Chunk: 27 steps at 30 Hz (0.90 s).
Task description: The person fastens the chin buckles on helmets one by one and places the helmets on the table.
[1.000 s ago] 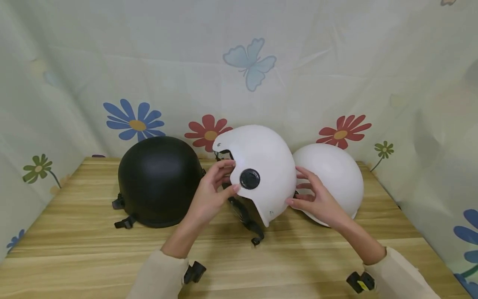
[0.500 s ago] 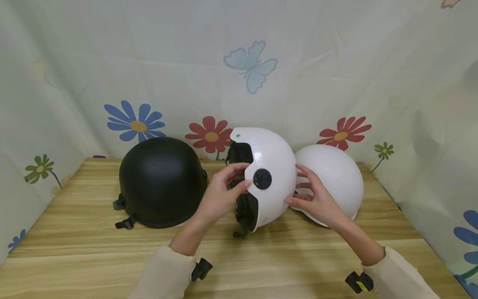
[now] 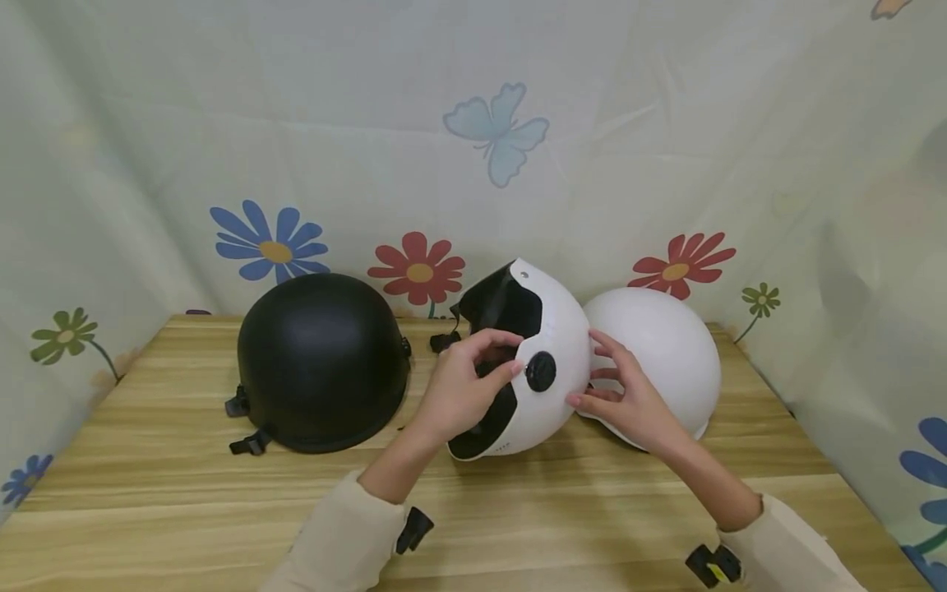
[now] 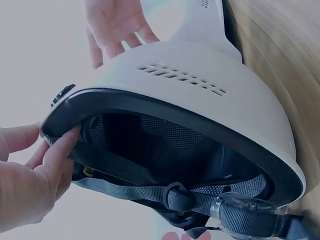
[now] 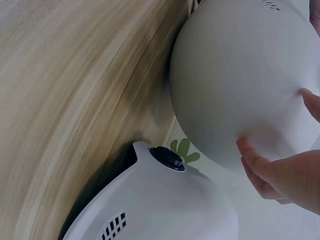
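While the left hand pinches one helmet, another white helmet is part-hidden

Wood-grain worktop bearing, at left, a matte black helmet, dome uppermost, with small dark fittings at its lower left edge, and, at right, a second white helmet, also dome uppermost, whose black side disc and slotted vent appear in the right wrist view. Behind and to both sides hangs a pale curtain, printed with a light-blue butterfly above blue, red and green flowers, several with yellow or orange centres.
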Available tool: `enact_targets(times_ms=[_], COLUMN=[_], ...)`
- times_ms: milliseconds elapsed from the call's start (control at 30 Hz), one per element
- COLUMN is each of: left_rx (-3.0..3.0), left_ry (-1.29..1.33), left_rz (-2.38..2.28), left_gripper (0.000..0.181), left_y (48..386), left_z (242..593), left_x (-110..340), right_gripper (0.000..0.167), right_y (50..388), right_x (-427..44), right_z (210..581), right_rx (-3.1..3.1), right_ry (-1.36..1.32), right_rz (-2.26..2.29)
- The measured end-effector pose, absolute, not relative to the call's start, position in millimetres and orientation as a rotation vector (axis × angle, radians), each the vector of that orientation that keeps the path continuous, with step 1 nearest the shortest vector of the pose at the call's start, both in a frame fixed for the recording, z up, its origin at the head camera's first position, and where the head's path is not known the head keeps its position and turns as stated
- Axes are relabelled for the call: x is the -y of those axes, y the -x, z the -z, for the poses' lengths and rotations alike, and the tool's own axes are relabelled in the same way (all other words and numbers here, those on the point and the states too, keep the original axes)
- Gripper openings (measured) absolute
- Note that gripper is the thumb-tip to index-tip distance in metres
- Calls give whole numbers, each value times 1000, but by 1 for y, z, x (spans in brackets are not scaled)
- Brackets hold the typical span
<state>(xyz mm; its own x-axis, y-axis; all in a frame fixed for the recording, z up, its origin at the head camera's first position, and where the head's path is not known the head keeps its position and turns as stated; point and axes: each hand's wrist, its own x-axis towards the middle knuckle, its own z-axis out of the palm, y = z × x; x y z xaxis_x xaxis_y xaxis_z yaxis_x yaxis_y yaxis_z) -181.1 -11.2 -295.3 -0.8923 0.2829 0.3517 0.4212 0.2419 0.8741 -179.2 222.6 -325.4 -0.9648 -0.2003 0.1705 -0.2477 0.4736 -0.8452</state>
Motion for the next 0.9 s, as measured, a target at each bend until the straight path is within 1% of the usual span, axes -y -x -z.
enact_targets(times_ms=[167, 367, 633, 900], left_rx=[2387, 2371, 2391, 2479], left_ry=[636, 689, 725, 711], left_rz=[1826, 1860, 1871, 1834], left_gripper=[26, 30, 40, 42], left_y=[180, 177, 177, 178], left_z=[298, 303, 315, 330], left_x=[11, 7, 6, 13], right_gripper=[80, 78, 81, 82], right_y=[178, 177, 178, 181], right_x=[-223, -224, -228, -234], right_z=[324, 322, 323, 326], right_rx=[2655, 2660, 2682, 2684], right_ry=[-399, -384, -333, -308], right_rz=[-1534, -1529, -1525, -1541])
